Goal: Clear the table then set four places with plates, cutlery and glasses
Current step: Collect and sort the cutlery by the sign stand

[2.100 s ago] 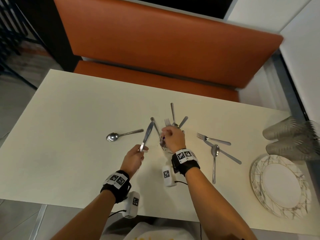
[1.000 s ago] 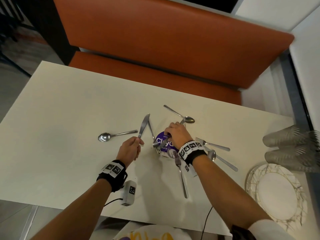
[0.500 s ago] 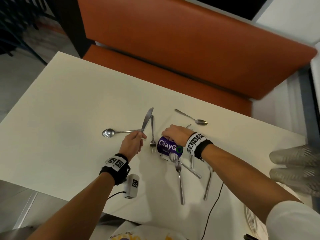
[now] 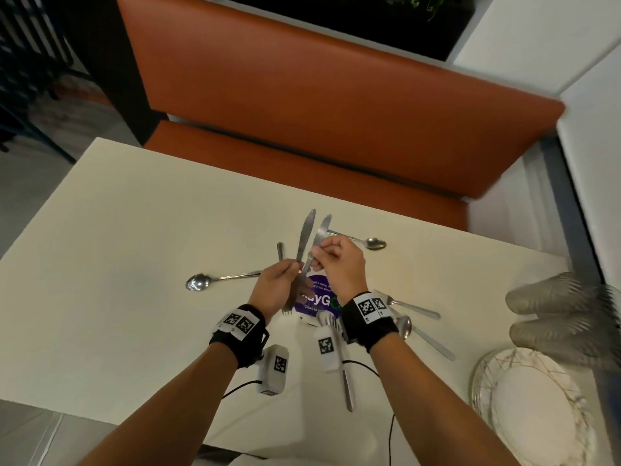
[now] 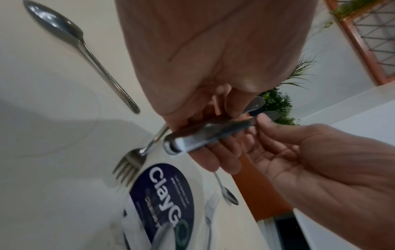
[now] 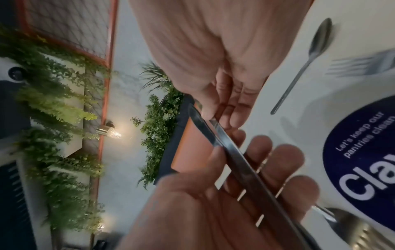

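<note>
Head view: you are looking down from above at both hands over the table (image 4: pixel 134 230), fingers pointing away from you.
Left wrist view: you are looking along the palm, close behind the fingers (image 5: pixel 213 162).
Right wrist view: same, close behind its fingers (image 6: pixel 230 101).
Shared: all three are catching the purple sticker (image 4: pixel 319 299) beneath the fingers.

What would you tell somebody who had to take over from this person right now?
Left hand grips one knife. Right hand pinches a second knife, passing it over. Spoons, forks lie loose on the table around a purple sticker. Plates are stacked at the right edge, with glasses beside them. No places set yet: all four remain.
</note>
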A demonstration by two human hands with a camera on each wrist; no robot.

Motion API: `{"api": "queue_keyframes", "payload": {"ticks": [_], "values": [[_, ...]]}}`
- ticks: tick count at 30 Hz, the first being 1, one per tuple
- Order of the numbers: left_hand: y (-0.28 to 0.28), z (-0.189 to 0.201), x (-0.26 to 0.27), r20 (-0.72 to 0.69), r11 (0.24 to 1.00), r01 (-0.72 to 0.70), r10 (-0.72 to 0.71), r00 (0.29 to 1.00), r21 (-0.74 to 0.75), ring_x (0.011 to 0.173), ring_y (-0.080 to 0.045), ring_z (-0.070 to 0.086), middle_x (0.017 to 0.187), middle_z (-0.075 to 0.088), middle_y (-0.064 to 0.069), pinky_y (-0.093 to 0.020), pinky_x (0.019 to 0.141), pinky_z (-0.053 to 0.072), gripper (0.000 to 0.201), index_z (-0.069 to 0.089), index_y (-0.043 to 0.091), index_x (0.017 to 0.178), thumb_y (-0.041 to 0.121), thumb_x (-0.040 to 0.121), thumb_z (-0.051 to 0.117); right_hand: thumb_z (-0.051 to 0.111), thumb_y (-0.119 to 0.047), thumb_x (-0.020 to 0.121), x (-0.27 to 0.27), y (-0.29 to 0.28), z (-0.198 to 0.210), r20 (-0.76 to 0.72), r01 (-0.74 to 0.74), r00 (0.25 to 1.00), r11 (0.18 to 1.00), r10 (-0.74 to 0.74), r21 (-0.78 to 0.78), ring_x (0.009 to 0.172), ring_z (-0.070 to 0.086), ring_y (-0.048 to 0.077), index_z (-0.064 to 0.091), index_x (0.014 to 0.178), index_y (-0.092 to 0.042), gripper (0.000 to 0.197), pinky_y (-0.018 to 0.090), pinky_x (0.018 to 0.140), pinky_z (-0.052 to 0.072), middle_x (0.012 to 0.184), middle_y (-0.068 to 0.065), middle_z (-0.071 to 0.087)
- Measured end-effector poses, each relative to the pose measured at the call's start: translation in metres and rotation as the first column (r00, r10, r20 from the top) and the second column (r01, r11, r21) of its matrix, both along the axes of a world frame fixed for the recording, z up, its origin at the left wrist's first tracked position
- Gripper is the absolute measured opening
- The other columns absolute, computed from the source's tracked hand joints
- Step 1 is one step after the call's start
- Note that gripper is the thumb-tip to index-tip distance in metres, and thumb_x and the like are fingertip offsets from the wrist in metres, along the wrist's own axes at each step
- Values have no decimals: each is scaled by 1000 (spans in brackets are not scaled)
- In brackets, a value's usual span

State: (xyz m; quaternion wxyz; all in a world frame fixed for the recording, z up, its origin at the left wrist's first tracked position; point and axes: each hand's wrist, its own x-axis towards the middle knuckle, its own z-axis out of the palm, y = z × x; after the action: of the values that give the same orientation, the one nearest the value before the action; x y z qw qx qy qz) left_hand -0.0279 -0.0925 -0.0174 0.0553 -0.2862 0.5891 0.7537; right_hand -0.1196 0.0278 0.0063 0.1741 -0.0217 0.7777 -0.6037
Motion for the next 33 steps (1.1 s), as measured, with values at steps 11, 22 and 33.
{"api": "queue_keyframes", "payload": {"ticks": [11, 22, 33], "values": [[4, 5, 24, 70, 995, 79, -83, 994, 67, 49, -17, 37, 66, 52, -4, -28, 49, 20, 37, 67, 3, 109, 26, 108, 38, 70, -24, 95, 3, 14, 20, -129, 20, 992, 983, 4, 184, 61, 68, 8, 77, 103, -19, 12, 32, 70, 62, 80, -2, 75], [1, 10, 45, 154, 982, 132, -153, 976, 137, 47, -15, 34, 66, 51, -2, -26, 48, 19, 44, 67, -5, 119, 27, 104, 40, 58, -6, 98, 28, 12, 32, -120, -83, 986, 964, 116, 253, 62, 72, 12, 63, 126, -27, 36, 28, 66, 61, 78, 3, 76], [12, -13, 65, 313, 957, 268, -290, 904, 113, 51, -18, 39, 63, 49, -6, -30, 52, 34, 62, 57, 14, 65, 50, 109, 32, 58, -6, 95, 58, 21, 24, -303, 61, 952, 952, 35, 300, 72, 66, 19, 63, 107, -28, 25, 44, 84, 59, 74, 5, 63]]}}
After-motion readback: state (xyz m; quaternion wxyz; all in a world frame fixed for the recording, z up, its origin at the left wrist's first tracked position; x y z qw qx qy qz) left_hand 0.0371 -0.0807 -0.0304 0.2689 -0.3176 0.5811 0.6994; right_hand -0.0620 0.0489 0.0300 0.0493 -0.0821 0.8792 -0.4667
